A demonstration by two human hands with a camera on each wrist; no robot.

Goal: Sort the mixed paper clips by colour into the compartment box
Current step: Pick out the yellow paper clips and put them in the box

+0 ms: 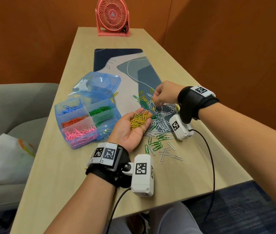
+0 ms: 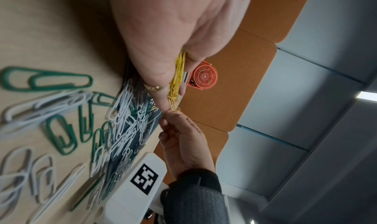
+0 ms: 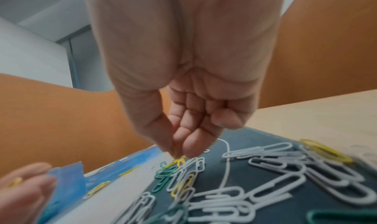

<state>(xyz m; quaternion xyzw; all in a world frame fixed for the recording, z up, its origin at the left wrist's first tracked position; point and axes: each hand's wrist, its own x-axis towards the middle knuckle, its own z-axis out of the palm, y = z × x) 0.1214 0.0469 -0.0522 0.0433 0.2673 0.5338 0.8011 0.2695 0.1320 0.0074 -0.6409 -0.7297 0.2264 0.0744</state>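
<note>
Behind, orange walls (image 1: 218, 31) enclose the wooden table (image 1: 63, 166).

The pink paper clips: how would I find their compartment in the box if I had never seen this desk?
Start at the wooden table and find the translucent blue compartment box on its left side, lid open behind it. The pink paper clips fill the compartment nearest the person, just below the orange paper clips. It is the fullest heap and the only pink one.

Orange walls (image 1: 32, 39), grey sofa (image 1: 15, 107), blue carpet (image 1: 243, 208).
</note>
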